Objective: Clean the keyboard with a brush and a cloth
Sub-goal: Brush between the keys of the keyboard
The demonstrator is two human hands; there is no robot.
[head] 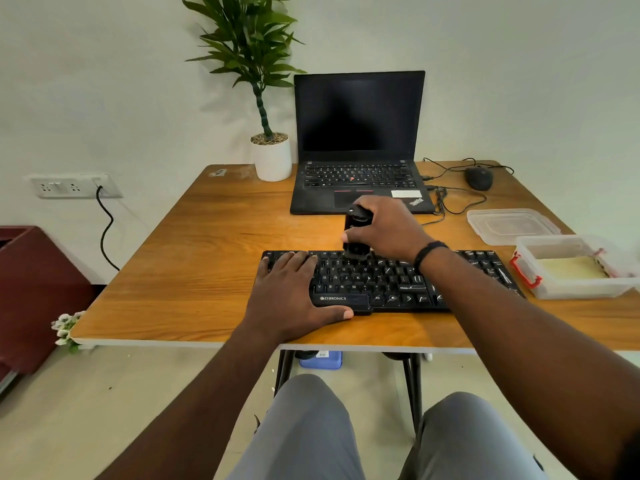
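Pinning the Zebronics keyboard (398,282) flat with left hand (294,292) fingers spread — right hand (384,230) wraps the black brush (355,237), bristles on the top row.

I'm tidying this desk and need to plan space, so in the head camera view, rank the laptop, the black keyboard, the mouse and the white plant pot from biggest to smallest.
1. laptop
2. keyboard, though it lies nearer the camera and hands cover part of it
3. white plant pot
4. mouse, which sits about as far back as the pot

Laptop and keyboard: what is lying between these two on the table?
In the head view, the right hand gripping the black brush fills the gap between laptop and keyboard; otherwise only bare wooden table shows there.
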